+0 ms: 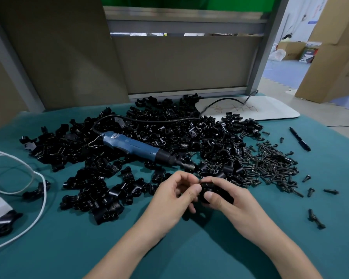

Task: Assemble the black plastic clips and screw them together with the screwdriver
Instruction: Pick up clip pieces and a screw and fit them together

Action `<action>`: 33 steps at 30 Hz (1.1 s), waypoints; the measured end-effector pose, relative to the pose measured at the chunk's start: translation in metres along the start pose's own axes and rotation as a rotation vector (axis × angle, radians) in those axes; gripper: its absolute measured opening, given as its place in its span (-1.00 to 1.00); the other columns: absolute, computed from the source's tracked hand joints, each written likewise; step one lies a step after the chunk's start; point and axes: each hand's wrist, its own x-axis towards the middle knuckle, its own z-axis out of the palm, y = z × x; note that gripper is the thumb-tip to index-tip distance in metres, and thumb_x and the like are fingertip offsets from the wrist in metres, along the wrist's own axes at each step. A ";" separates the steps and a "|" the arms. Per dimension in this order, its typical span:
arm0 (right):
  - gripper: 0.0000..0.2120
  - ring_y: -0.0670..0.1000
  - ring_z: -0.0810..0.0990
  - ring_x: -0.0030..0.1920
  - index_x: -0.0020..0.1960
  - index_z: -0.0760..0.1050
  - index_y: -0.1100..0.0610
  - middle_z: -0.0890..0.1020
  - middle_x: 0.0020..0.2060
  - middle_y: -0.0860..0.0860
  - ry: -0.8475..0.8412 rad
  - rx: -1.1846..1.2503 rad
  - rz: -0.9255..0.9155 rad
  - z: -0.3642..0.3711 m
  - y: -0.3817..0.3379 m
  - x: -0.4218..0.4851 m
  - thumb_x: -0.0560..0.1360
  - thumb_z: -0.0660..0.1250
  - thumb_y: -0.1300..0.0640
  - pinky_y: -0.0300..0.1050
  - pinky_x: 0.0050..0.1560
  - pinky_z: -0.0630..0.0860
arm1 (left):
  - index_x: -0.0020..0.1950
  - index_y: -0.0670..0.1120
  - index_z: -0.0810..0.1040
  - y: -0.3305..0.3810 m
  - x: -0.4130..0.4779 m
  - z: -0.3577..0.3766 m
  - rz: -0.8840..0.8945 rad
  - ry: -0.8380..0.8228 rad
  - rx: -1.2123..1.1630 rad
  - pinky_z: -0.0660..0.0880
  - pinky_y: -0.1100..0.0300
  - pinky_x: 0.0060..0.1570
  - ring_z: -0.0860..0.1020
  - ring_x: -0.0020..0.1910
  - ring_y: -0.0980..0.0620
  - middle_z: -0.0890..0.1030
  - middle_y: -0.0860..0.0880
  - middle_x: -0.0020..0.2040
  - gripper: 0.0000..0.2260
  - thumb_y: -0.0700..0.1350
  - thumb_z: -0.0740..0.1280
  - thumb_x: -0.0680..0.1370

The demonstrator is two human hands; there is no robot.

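- i judge this to be the joining step: both hands hold a black clip (209,189) just in front of the screwdriver (137,147) tip, above the desk (189,248).
- my left hand (172,196) is curled, its fingers (194,191) pinching the clip's left side.
- my right hand (228,198) wraps the other side, thumb on top.
- the screwdriver lies untouched on the clip pile (169,125); the screws (270,164) lie right of its tip.
- next, i think, a screw needs seating, which calls for freeing one hand without the parts slipping.
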 end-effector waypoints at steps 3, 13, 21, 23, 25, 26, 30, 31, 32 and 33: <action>-0.75 -0.13 0.63 0.13 0.20 0.61 -0.24 0.68 0.06 -0.19 0.033 -0.084 -0.045 -0.001 -0.002 -0.001 0.53 0.39 -0.07 -0.36 0.11 0.47 | 0.02 -0.22 0.51 0.004 0.002 -0.002 -0.111 -0.036 -0.043 0.55 0.18 -0.40 0.56 -0.35 0.02 0.58 -0.05 -0.24 -0.75 -0.01 0.33 0.58; -0.69 -0.21 0.58 0.18 0.17 0.53 -0.46 0.60 0.14 -0.32 0.007 -0.220 -0.088 -0.001 -0.005 -0.003 0.54 0.38 -0.07 -0.44 0.09 0.41 | -0.04 -0.19 0.56 0.011 0.004 -0.014 -0.165 -0.196 0.030 0.47 0.31 -0.37 0.52 -0.40 0.12 0.59 0.02 -0.30 -0.83 -0.10 0.32 0.64; -0.77 0.06 0.71 0.14 0.17 0.69 -0.08 0.73 0.10 0.03 -0.018 0.228 0.084 0.002 -0.006 -0.001 0.54 0.39 0.03 -0.10 0.08 0.67 | -0.04 0.08 0.59 -0.005 -0.005 -0.006 0.123 0.002 0.281 0.58 0.17 -0.22 0.61 -0.27 0.10 0.65 0.04 -0.21 -0.92 -0.10 0.37 0.62; -0.74 0.08 0.70 0.16 0.18 0.70 -0.01 0.72 0.12 0.08 -0.029 0.350 0.133 0.001 -0.008 0.000 0.52 0.41 0.02 -0.05 0.05 0.68 | 0.00 0.12 0.54 -0.007 -0.006 -0.009 0.322 0.004 0.488 0.56 0.21 -0.13 0.61 -0.16 0.11 0.62 0.11 -0.11 -0.95 -0.02 0.33 0.65; -0.69 0.08 0.70 0.17 0.19 0.71 0.02 0.72 0.14 0.11 -0.041 0.420 0.173 -0.001 -0.009 -0.001 0.48 0.44 -0.02 -0.05 0.03 0.68 | 0.06 0.06 0.53 -0.006 -0.005 -0.012 0.517 0.012 0.669 0.49 0.33 -0.10 0.58 -0.07 0.17 0.58 0.17 -0.06 -0.92 0.02 0.27 0.67; -0.67 0.09 0.69 0.17 0.19 0.71 0.04 0.72 0.14 0.12 -0.043 0.437 0.180 -0.001 -0.008 -0.002 0.47 0.44 -0.02 -0.05 0.03 0.68 | 0.07 0.03 0.53 -0.007 -0.005 -0.012 0.561 0.014 0.695 0.47 0.36 -0.09 0.57 -0.06 0.20 0.57 0.18 -0.05 -0.88 0.03 0.25 0.67; -0.71 0.06 0.70 0.14 0.16 0.70 -0.07 0.72 0.09 0.03 0.023 0.296 0.084 0.000 -0.007 -0.002 0.45 0.46 -0.03 -0.08 0.07 0.67 | 0.01 0.13 0.57 -0.003 -0.007 -0.009 0.262 0.012 0.409 0.55 0.24 -0.23 0.60 -0.29 0.16 0.64 0.12 -0.15 -0.94 0.07 0.33 0.62; -0.73 0.01 0.70 0.11 0.15 0.69 -0.15 0.72 0.06 -0.04 0.050 0.186 0.047 0.000 -0.008 -0.002 0.45 0.46 -0.04 -0.14 0.08 0.64 | -0.01 0.11 0.58 -0.001 -0.006 -0.007 0.163 0.001 0.298 0.55 0.20 -0.29 0.59 -0.35 0.10 0.64 0.08 -0.21 -0.95 0.04 0.35 0.61; -0.74 -0.06 0.69 0.07 0.14 0.67 -0.22 0.72 0.04 -0.11 0.066 0.062 0.010 0.000 -0.008 -0.002 0.46 0.45 -0.06 -0.23 0.09 0.59 | -0.02 0.07 0.59 0.001 -0.006 -0.006 0.082 -0.011 0.215 0.53 0.19 -0.33 0.57 -0.40 0.06 0.63 0.04 -0.27 -0.94 0.01 0.35 0.62; -0.74 -0.12 0.66 0.05 0.14 0.64 -0.28 0.70 0.02 -0.19 0.068 -0.045 -0.022 0.000 -0.008 -0.002 0.47 0.45 -0.07 -0.33 0.07 0.52 | -0.01 -0.01 0.59 0.002 -0.004 -0.006 0.018 -0.029 0.154 0.51 0.20 -0.37 0.55 -0.43 0.03 0.62 0.02 -0.31 -0.90 -0.02 0.33 0.63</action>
